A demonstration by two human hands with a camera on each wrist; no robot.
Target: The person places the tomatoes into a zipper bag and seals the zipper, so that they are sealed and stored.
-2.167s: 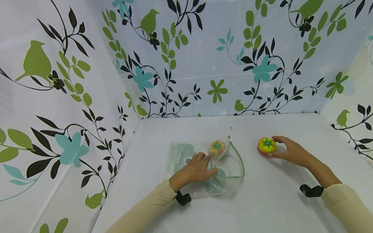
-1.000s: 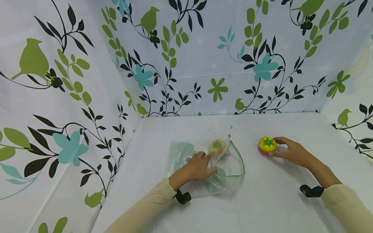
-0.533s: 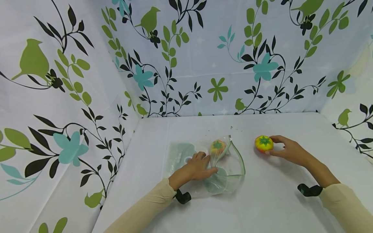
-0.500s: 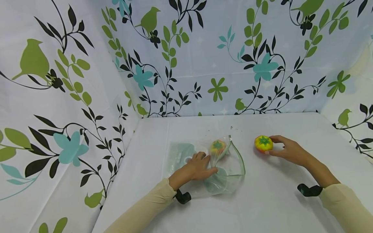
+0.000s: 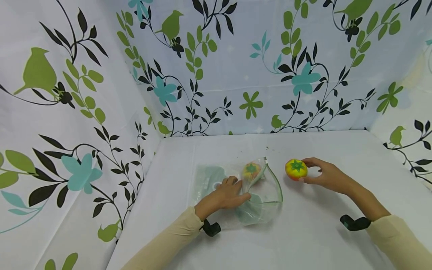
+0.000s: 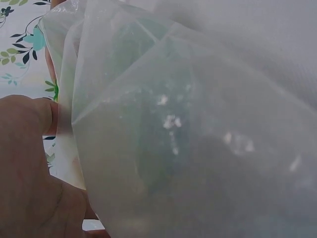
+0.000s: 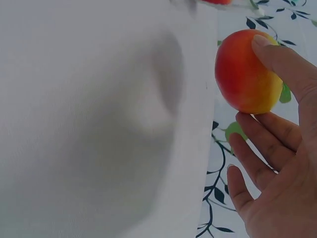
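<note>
Nearest, beige sleeves [image 5: 163,245] come in from the lower corners, each with a black wrist camera [image 5: 212,228] at the cuff. The left hand [image 5: 225,194] rests on a clear bag [image 5: 251,214] lying on the white table [image 5: 310,240]; its thumb reaches right, by the bag's mouth. Whether those fingers pinch the film I cannot tell: in the left wrist view the plastic hides most of them. The bag's green-edged mouth gapes to the right. Farther right, the right hand [image 5: 325,175] grips a fruit [image 5: 296,169], red and yellow with a green star on top, the thumb on one side and fingertips on the opposite side. The right wrist view shows its other fingers spread free of it. The gripped fruit is to the right of the bag, apart from it. A second fruit [image 5: 251,170], much alike, shows through the film beyond the left hand's fingers. Small dark specks [image 5: 267,149] dot the table's far part. Behind stands a cloth [image 5: 222,108] printed with birds, leaves and flowers.
</note>
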